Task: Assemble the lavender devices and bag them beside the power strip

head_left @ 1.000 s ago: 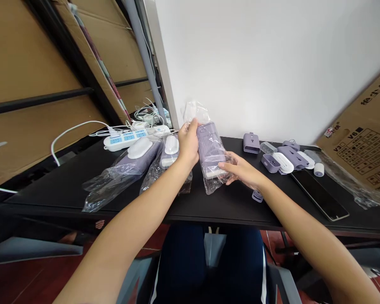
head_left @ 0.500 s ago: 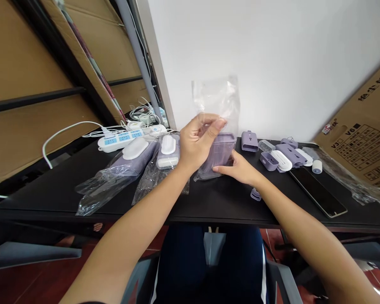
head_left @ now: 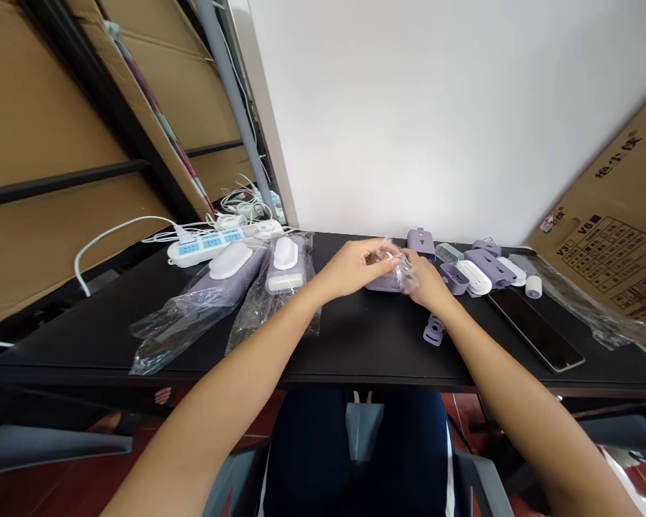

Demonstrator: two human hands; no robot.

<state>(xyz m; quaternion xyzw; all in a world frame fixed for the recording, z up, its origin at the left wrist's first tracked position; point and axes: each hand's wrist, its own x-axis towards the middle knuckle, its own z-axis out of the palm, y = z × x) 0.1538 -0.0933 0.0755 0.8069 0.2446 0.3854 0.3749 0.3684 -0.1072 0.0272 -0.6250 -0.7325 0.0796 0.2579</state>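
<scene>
Down from its upright hold, the bagged case (head_left: 386,285) has dropped to the black surface (head_left: 377,341), and both hands have come with it; working left to right now, a white power strip (head_left: 204,250) sits by the wall with a tangle of cables (head_left: 245,208) behind it; next come two filled bags, the first (head_left: 204,305) and the second (head_left: 285,287), each with a white oval lid on top; left hand (head_left: 355,267) reaches in from that side, fingers pressed together and pinching the loose plastic; right hand (head_left: 428,285) closes on the bag from the far side, fingertips meeting the left hand's; the bagged case lies low between them, its film bunched up; this looks like the folding-over step, and the loose film calls for a firm tuck under the case; beyond sit a purple clip (head_left: 433,330), a purple cover (head_left: 420,243), a white lid (head_left: 474,277), a white roll (head_left: 534,286), a dark tablet (head_left: 535,330) and a cardboard box (head_left: 608,215).
</scene>
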